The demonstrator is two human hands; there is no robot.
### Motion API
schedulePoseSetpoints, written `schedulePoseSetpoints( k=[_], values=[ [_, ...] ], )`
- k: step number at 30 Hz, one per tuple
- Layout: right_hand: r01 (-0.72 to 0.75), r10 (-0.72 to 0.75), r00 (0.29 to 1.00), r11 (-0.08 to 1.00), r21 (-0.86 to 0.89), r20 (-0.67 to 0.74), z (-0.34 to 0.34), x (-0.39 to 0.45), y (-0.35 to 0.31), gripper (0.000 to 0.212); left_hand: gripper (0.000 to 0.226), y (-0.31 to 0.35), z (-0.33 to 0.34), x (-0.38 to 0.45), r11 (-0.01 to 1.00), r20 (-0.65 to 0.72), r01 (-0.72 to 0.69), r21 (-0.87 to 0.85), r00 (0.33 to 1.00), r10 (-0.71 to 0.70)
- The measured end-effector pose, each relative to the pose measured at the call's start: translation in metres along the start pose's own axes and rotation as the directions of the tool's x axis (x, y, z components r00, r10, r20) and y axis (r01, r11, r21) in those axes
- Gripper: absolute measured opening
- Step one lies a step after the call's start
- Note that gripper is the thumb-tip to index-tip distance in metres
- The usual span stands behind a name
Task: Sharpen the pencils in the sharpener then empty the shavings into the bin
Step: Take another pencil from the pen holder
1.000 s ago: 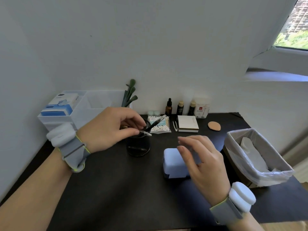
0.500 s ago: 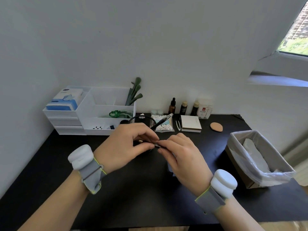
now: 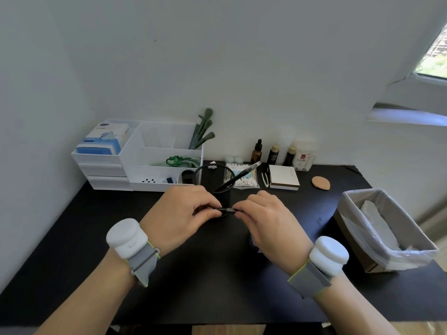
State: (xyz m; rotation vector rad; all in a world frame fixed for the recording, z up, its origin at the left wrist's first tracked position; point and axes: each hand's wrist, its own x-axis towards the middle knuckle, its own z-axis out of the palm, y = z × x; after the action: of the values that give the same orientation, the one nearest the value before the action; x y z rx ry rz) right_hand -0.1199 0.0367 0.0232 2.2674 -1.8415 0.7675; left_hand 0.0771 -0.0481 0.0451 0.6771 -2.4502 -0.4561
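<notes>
Left hand [image 3: 180, 213] and right hand [image 3: 268, 220] each pinch one end of a thin black pencil [image 3: 223, 210], held level above the black tabletop [image 3: 96, 238], in front of a black mesh pen cup [image 3: 214, 178]; lined bin [image 3: 384, 230] well right

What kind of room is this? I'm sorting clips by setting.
Likely a home dressing or vanity desk: makeup brushes in a white organizer, dropper bottle, cotton swabs, all against a wall.
</notes>
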Motion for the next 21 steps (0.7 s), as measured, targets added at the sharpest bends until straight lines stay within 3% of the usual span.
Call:
schedulePoseSetpoints(
  k=[9,15,19,21],
  values=[
    [0.079,-0.079,0.996,0.997,0.025,0.036,0.003,0.008,0.004,0.033,0.033,0.000,-0.001,-0.011,0.997,0.083,-0.003,0.083,0.997,-0.004],
    [0.094,-0.091,0.995,0.993,-0.071,0.050,-0.004,0.009,0.003,0.028,0.040,-0.002,-0.007,-0.021,0.994,0.102,0.106,0.038,0.989,-0.109],
    [0.074,-0.072,0.997,0.981,-0.180,0.020,-0.006,0.010,0.000,0.012,0.035,-0.008,-0.013,-0.033,0.984,0.075,0.172,0.037,0.982,-0.175],
    [0.079,-0.071,0.997,0.969,-0.233,0.043,-0.004,0.009,-0.004,0.005,0.018,-0.010,-0.015,-0.038,0.974,0.044,0.221,0.053,0.974,-0.224]
  ],
)
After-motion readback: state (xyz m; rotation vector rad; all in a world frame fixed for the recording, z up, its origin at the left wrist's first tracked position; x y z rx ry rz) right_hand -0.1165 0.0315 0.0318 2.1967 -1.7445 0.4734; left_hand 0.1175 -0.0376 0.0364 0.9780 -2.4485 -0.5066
